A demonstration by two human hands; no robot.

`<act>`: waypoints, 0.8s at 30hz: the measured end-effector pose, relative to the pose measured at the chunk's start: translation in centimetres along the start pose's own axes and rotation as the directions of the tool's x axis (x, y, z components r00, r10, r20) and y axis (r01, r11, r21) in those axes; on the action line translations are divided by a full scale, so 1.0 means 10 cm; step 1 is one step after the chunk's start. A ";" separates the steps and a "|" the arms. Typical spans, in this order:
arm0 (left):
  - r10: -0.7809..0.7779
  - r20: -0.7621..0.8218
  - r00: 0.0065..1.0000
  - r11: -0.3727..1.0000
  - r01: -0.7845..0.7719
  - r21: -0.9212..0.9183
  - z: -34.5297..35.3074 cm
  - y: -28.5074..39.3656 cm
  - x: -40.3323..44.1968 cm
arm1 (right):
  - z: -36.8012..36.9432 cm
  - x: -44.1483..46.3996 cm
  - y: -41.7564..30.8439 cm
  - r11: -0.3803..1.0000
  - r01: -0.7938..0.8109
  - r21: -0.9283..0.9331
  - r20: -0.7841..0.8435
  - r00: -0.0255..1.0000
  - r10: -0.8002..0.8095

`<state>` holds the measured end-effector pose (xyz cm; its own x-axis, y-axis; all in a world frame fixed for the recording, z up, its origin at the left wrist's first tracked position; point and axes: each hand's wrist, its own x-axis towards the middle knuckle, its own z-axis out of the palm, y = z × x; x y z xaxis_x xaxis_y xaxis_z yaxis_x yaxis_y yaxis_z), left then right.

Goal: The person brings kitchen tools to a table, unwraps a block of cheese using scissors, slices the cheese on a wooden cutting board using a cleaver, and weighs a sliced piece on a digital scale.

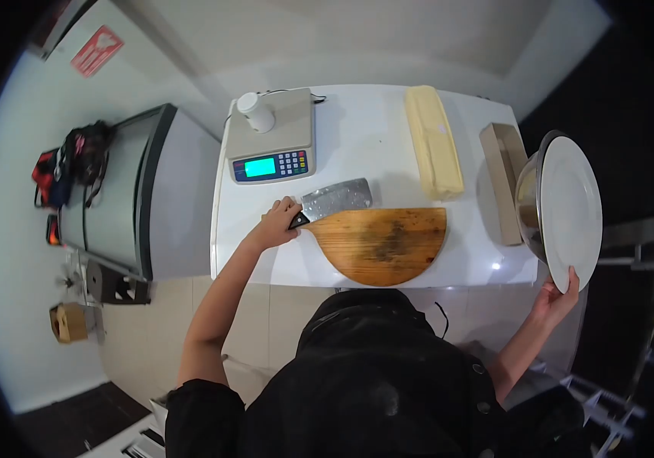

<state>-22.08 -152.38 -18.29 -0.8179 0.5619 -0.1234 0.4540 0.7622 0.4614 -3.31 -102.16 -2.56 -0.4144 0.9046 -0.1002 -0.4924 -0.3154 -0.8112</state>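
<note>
Near the surface's (361, 141) near right corner, the right hand (556, 301) pinches the rim of a white plate (573, 210); whether that grip also takes in the metal bowl (528, 202) against it is hard to tell. A wooden board (380, 244) lies at the near edge. The left hand's (277, 221) grip is closed round a cleaver (342, 196), flat beyond the board. Farther off are a box (504, 183) along the right edge, a yellow block (434, 141) and, at the far left corner, a scale (290, 130) bearing a white cup (256, 113).

1 cleaver (340, 197): black handle, spotted steel blade, flat, handle toward left edge of table (365, 145). 1 round white plate (573, 210), tilted, against metal bowl (528, 200), right edge.
</note>
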 end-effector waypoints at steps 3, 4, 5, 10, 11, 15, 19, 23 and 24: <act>0.070 -0.016 0.997 0.995 -0.068 0.070 -0.02 -0.08 0.16 | -0.27 -0.07 -0.01 0.999 0.036 0.019 -0.036 0.999 -0.035; 0.095 -0.030 0.995 0.990 -0.091 0.104 -0.03 -0.10 0.18 | -0.31 -0.15 -0.03 0.998 0.047 0.029 -0.044 0.998 -0.046; 0.116 -0.017 0.993 0.988 -0.114 0.103 -0.04 -0.12 0.20 | -0.37 -0.26 -0.06 0.998 0.063 0.027 -0.063 0.996 -0.061; 0.166 -0.020 0.986 0.985 -0.165 0.059 -0.14 0.02 0.14 | -0.47 -0.64 -0.17 0.991 0.131 -0.023 -0.174 0.976 -0.133; 0.147 -0.052 0.988 0.989 -0.144 0.044 -0.18 0.10 0.12 | -0.46 -0.66 -0.18 0.990 0.139 -0.032 -0.184 0.972 -0.143; -0.006 -0.162 0.987 0.964 -0.038 -0.264 -0.05 0.37 0.06 | -0.48 -0.52 -0.19 0.988 0.147 -0.044 -0.174 0.973 -0.153; -0.095 -0.253 0.963 0.913 -0.017 -0.408 0.25 0.72 -0.05 | -0.57 -0.27 -0.12 0.993 0.112 -0.026 -0.138 0.984 -0.114; -0.178 -0.301 0.937 0.945 0.077 -0.318 0.54 0.86 -0.15 | -0.38 -0.03 -0.08 0.998 0.054 -0.010 -0.108 0.993 -0.055; -0.226 -0.278 0.934 0.929 0.120 -0.350 0.58 0.86 -0.13 | -0.30 0.05 -0.08 0.999 0.034 -0.007 -0.100 0.994 -0.035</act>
<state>-15.05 -144.73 -19.29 -0.9643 0.2636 0.0245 0.1997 0.6635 0.7210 -0.83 -100.61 -3.73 -0.3183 0.9392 -0.1289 -0.5012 -0.2822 -0.8180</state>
